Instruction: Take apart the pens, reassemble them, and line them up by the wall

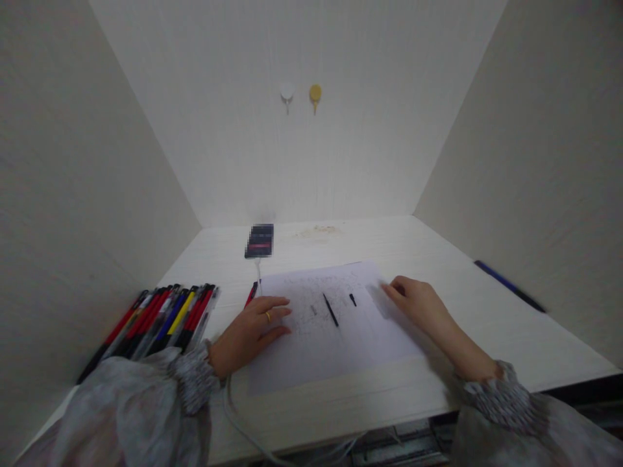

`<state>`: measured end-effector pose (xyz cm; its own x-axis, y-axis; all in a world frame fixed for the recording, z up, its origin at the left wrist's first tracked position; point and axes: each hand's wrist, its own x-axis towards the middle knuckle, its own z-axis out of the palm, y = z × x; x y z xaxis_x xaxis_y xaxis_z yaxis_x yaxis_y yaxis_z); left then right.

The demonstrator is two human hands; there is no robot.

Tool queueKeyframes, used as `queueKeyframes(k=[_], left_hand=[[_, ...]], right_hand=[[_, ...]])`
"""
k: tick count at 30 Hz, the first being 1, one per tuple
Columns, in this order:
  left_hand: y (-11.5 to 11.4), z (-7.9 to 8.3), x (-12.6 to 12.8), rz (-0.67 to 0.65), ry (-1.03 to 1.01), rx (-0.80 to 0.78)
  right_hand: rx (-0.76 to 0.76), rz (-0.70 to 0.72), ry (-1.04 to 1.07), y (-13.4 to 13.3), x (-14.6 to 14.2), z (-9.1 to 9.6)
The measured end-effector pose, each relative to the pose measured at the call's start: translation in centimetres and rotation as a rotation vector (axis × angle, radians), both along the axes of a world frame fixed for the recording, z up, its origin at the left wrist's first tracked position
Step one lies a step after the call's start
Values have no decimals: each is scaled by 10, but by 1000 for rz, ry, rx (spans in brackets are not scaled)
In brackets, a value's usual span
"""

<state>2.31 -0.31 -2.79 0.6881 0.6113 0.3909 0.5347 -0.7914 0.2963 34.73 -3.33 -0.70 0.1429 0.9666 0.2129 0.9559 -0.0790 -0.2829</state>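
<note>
A sheet of white paper (292,363) covered in small dark scribbles lies on the desk between my hands. My left hand (253,327), with a gold ring on one finger, rests on the sheet's left side, fingers apart and holding nothing. Past its fingertips lie a thin black pen (331,310) and a small black pen cap (353,299), both untouched. My right hand (413,299) is at the sheet's right edge with its fingers curled together. A blurred greyish patch shows by its fingertips; what they hold, if anything, I cannot make out. A red pen (251,294) sticks out behind my left hand.
Many pens (165,318) in red, yellow, blue and clear lie in a row at the left. A phone (259,240) with a white cable (233,415) stands at the back. A blue pen-like stick (509,284) lies along the right wall. Walls enclose the desk (389,250).
</note>
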Motion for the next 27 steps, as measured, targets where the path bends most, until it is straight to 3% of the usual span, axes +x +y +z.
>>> queueKeyframes(k=[4,7,11,16,27], left_hand=[[0,7,-2,210,-234,-1],[2,11,-5,414,-385,-138],[9,10,-7,576,-554,-368],[14,7,-6,609,-694,-486],[15,-1,-9,599,-677,-575]], right_hand=[[196,-62,158,-7,9,-3],[311,-108,281,-13,19,-7],[464,-226,391,-21,36,-6],[544,-286,455,-25,47,-4],[388,-134,273,-19,39,-9]])
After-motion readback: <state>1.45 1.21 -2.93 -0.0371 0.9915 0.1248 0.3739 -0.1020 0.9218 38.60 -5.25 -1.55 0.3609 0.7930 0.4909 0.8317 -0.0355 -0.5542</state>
